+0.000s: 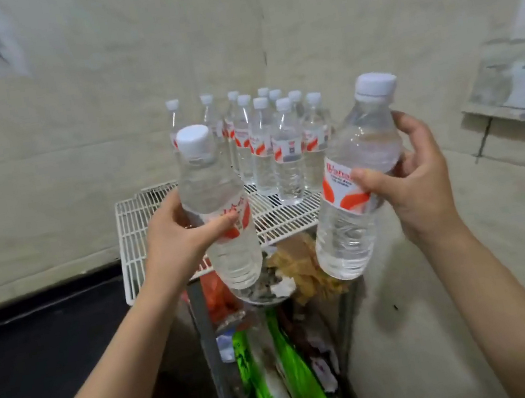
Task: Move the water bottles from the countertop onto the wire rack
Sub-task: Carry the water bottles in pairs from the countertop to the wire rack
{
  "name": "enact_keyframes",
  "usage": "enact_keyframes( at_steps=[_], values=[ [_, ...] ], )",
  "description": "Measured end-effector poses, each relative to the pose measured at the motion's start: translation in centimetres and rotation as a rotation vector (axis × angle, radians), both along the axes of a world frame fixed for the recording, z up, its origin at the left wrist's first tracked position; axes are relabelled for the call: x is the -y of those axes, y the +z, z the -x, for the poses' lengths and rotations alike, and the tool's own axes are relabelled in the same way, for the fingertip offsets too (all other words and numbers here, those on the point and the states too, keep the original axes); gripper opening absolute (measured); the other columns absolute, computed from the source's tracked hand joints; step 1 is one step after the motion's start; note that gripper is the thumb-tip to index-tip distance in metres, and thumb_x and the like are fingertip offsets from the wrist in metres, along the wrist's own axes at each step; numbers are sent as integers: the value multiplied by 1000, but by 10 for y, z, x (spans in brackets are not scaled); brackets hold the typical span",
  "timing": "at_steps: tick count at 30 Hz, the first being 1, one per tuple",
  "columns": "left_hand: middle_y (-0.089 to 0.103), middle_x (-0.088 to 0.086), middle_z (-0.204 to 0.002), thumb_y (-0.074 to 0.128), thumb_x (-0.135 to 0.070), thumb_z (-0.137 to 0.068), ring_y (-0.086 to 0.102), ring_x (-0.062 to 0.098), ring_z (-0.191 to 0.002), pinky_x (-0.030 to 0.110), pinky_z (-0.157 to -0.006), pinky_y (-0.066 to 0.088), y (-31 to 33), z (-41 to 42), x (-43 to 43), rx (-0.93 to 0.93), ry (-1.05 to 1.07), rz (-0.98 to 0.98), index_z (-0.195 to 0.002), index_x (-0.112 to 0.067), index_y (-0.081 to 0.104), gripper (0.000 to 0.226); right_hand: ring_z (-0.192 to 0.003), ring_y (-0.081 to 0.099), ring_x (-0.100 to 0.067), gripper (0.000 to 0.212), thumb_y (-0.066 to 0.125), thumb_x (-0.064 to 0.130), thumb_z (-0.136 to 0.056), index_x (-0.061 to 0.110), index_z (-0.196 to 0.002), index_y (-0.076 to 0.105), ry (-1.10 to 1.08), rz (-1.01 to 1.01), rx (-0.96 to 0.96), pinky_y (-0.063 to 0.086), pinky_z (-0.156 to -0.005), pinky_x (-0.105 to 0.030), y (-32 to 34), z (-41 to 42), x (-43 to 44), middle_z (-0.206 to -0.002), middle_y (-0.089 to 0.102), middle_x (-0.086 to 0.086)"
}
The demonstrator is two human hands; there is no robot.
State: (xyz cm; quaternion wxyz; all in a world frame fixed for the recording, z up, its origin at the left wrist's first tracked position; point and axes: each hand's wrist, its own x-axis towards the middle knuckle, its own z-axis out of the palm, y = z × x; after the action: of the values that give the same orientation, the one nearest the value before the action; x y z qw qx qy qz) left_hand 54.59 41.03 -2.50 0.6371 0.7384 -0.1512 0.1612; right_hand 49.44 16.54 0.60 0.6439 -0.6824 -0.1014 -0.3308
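Clear L bottle (217,206), R bottle (353,190) upright, fingers clamped round each; bare rack (134,227) wire just beyond L hand (174,241).

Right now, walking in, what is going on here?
A person grips one clear plastic water bottle with a white cap in the left hand and a second matching bottle in the right hand, near a white wire rack. A cluster of the same bottles already stands upright on the rack's back. Neither held bottle is set down yet.

Both forearms extended forward, left hand (179,237) gripping left bottle (211,179), right hand (421,179) gripping right bottle (360,140) (thumbs toward camera)
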Motion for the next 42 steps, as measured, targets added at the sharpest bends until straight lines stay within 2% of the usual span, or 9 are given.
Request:
enact_keyframes(
  at_steps=[3, 8, 11, 14, 19, 23, 28, 34, 42],
  values=[
    [70, -4, -93, 79, -13, -65, 68, 5, -74, 17, -62, 54, 16, -36, -8, 20, 50, 2, -94, -25, 62, 37, -84, 68, -4, 75, 88, 34, -38, 31, -103, 50, 40, 0, 43, 54, -67, -18, 22, -38, -9, -94, 68, 7],
    [69, 9, -91, 79, -24, -64, 66, 22, -82, 35, -73, 54, 25, -118, -21, -57, 146, -38, -103, -20, 58, 44, -78, 68, -3, 64, 79, 1, -54, 32, -100, 49, 83, 35, 28, 56, -66, -21, 37, -108, -21, -98, 65, -2],
    [68, 6, -89, 82, -28, -60, 66, 25, -83, 48, -81, 55, 23, -167, -28, -95, 201, -100, -93, -20, 55, 44, -89, 66, -11, 62, 80, 0, -60, 37, -100, 49, 89, 99, -21, 56, -78, -30, 32, -152, -36, -107, 65, -6],
    [67, 5, -90, 81, -32, -60, 65, 26, -84, 50, -81, 54, 19, -208, -34, -125, 233, -154, -96, -18, 54, 47, -85, 66, -4, 63, 79, 6, -64, 43, -101, 43, 120, 207, -118, 58, -74, -24, 21, -194, -55, -105, 63, 5],
    [69, 4, -90, 80, -36, -60, 66, 23, -82, 48, -79, 55, 12, -262, -37, -145, 286, -143, -94, -20, 54, 46, -109, 58, -22, 77, 81, 17, -63, 40, -122, 37, 108, 247, -290, 52, -90, -47, -4, -264, -91, -129, 53, -3],
    [69, 0, -91, 77, -50, -57, 65, 20, -82, 45, -78, 55, 0, -290, -33, -167, 332, -193, -98, -21, 53, 55, -116, 53, -25, 79, 76, 9, -69, 23, -135, 33, 29, 176, -350, 51, -92, -42, -11, -315, -111, -138, 44, -5],
    [64, -8, -87, 74, -54, -60, 64, 18, -84, 38, -77, 53, -3, -323, -24, -178, 403, -227, -95, -25, 50, 52, -131, 36, -21, 78, 75, 12, -71, 19, -136, 32, -20, 237, -281, 34, -102, -31, -7, -370, -119, -144, 38, -4],
    [63, -5, -95, 68, -60, -65, 60, 19, -85, 28, -63, 41, -4, -349, -1, -176, 479, -227, -113, -22, 48, 64, -127, 41, -23, 81, 75, 15, -72, 20, -138, 29, -30, 245, -326, 38, -104, -36, -15, -413, -120, -143, 40, -6],
    [54, 6, -125, 67, -57, -67, 51, 24, -114, 37, -90, 45, -27, -362, 16, -85, 613, -255, -129, -13, 40, 81, -130, 38, -21, 86, 74, 26, -74, 20, -142, 21, -65, 357, -334, 35, -105, -34, -25, -421, -113, -142, 38, -5]
  ],
)
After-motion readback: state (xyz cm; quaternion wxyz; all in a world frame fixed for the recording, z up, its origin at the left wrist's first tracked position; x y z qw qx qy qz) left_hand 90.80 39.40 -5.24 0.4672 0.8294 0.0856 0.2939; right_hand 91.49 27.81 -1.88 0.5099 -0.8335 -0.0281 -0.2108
